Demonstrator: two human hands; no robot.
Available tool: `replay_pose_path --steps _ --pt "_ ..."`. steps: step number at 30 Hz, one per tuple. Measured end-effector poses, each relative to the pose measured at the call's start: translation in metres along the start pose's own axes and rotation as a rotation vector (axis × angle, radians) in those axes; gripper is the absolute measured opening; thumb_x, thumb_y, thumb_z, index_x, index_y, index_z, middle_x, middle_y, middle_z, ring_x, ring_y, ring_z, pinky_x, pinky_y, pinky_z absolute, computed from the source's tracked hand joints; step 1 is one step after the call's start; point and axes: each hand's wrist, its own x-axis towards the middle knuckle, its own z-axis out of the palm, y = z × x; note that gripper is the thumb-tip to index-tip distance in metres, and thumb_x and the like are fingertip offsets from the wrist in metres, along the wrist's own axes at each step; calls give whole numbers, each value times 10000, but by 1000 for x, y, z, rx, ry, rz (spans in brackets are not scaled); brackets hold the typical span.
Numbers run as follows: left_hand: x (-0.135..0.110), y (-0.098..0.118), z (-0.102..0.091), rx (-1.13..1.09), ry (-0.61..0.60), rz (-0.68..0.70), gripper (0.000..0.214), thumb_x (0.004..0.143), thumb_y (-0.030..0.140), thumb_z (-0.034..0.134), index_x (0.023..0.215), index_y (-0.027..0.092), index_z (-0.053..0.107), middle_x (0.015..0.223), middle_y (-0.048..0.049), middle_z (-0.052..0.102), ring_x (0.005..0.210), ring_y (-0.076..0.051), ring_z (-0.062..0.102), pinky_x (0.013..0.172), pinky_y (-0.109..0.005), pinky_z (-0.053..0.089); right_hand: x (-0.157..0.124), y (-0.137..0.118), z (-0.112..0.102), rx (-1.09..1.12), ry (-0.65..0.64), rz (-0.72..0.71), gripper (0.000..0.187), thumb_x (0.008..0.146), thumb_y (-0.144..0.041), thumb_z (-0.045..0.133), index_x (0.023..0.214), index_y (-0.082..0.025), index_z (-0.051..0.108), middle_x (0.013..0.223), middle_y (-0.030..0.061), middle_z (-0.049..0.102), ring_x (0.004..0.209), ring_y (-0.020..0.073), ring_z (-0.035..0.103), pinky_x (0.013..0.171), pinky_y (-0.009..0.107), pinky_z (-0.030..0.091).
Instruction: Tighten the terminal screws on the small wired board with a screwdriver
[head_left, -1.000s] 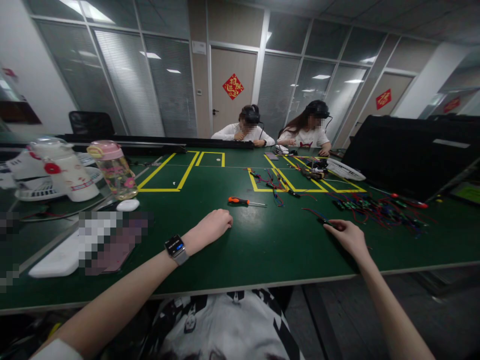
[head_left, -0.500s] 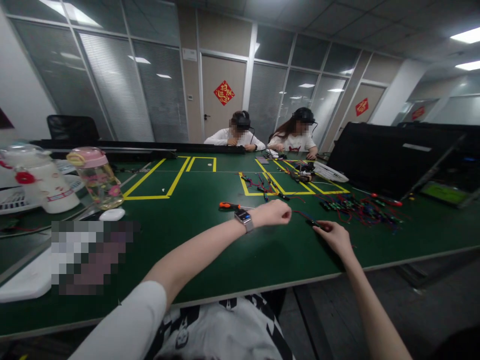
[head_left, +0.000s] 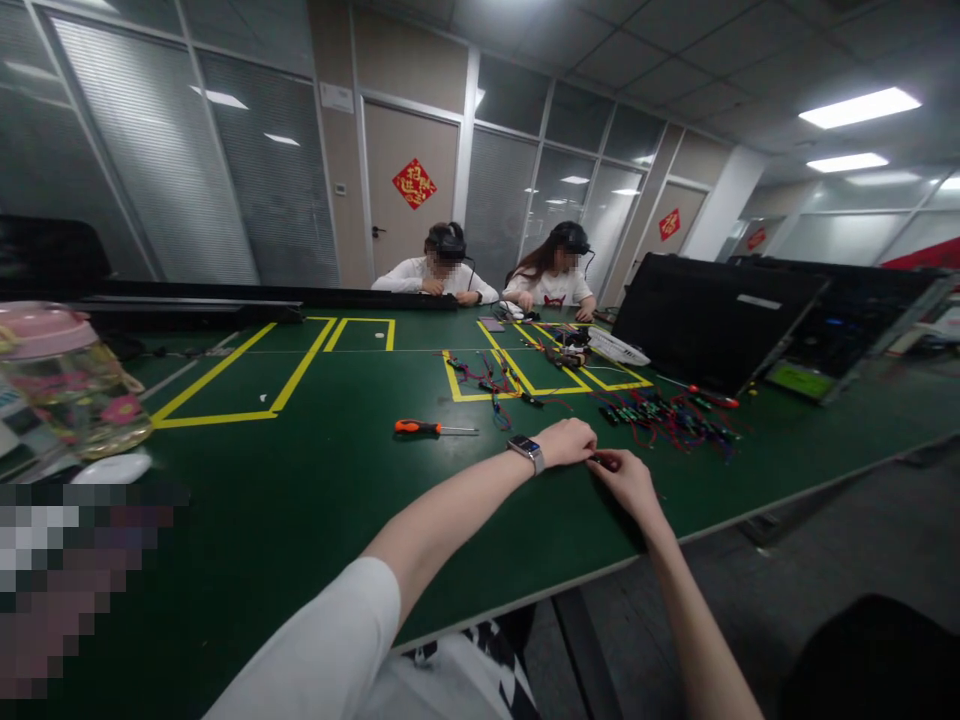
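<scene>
My left hand (head_left: 571, 442), with a smartwatch on the wrist, is curled with its fingers closed on the green table (head_left: 315, 500). It meets my right hand (head_left: 628, 480) at a small dark part with a red wire (head_left: 604, 462). My right hand lies on the table with its fingertips pinching that part. Just beyond lies a pile of small circuit boards with red and black wires (head_left: 667, 415). An orange-handled screwdriver (head_left: 431, 428) lies to the left of my hands.
Yellow tape boxes (head_left: 247, 385) mark the table. A pink-lidded glass bottle (head_left: 64, 385) stands far left. Two people sit at the far side. A black case (head_left: 712, 315) stands at right, beside a white keyboard-like object (head_left: 619, 348). The table edge runs near my arms.
My left hand has swept from the table's middle to the right until it meets my right hand. The view has turned to the right; my right hand stayed on the small part.
</scene>
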Motion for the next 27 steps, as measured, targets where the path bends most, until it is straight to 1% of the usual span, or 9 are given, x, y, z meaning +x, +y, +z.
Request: replay_pose_path --steps 3,8,13,15,17,21,23,25,27 --pt "2 -2 3 -11 -9 -19 176 871 173 563 946 139 718 986 -115 705 939 -214 669 806 -284 521 -1 -1 -1 -4 0 5 393 678 -396 609 897 -110 765 863 138 730 756 251 658 702 318 494" --pt "5 4 6 -30 8 -53 177 864 172 570 936 138 728 968 -123 713 920 -225 678 785 -291 529 -2 -1 -1 -29 12 2 399 671 -417 609 889 -118 758 859 134 727 751 253 655 699 325 495" --pt "-9 3 -3 -42 67 -91 210 899 195 532 962 155 728 979 -108 715 923 -210 674 777 -277 524 0 5 1 -45 22 -11 433 682 -477 592 880 -127 752 798 122 722 734 262 657 684 334 492" --pt "-23 -1 -11 -41 96 -98 239 922 232 509 998 147 719 1002 -116 710 942 -216 665 790 -285 517 5 9 1 -72 24 -2 445 693 -483 588 887 -116 749 806 132 721 752 273 661 683 338 492" --pt "-43 -5 -19 -38 121 -96 239 921 215 501 1007 139 711 1000 -116 704 940 -213 660 793 -282 507 13 11 1 -134 11 36 438 704 -469 592 877 -100 752 809 151 721 768 287 667 684 346 492" --pt "-92 -2 -35 -41 163 -72 227 921 212 497 967 144 708 955 -93 692 877 -190 657 754 -258 489 34 10 -1 -249 -13 146 362 757 -404 577 905 -128 758 896 178 728 845 314 676 695 365 495" --pt "-117 4 -41 -48 173 -55 216 921 222 502 963 160 704 946 -74 688 840 -173 655 718 -240 479 47 6 -1 -299 -40 204 367 770 -395 575 960 -139 757 946 190 725 905 350 664 750 422 492" --pt "-142 12 -46 -64 177 -34 194 912 215 521 958 168 703 928 -58 685 811 -160 652 696 -230 470 59 1 0 -402 -18 280 363 773 -402 582 952 -145 765 991 220 708 1009 403 621 847 512 448" --pt "-163 22 -49 -80 181 -25 186 912 203 524 946 171 704 911 -46 683 789 -151 649 693 -229 465 70 -2 3 -430 -1 315 369 779 -406 585 948 -134 768 1033 248 687 1082 427 575 890 548 412"
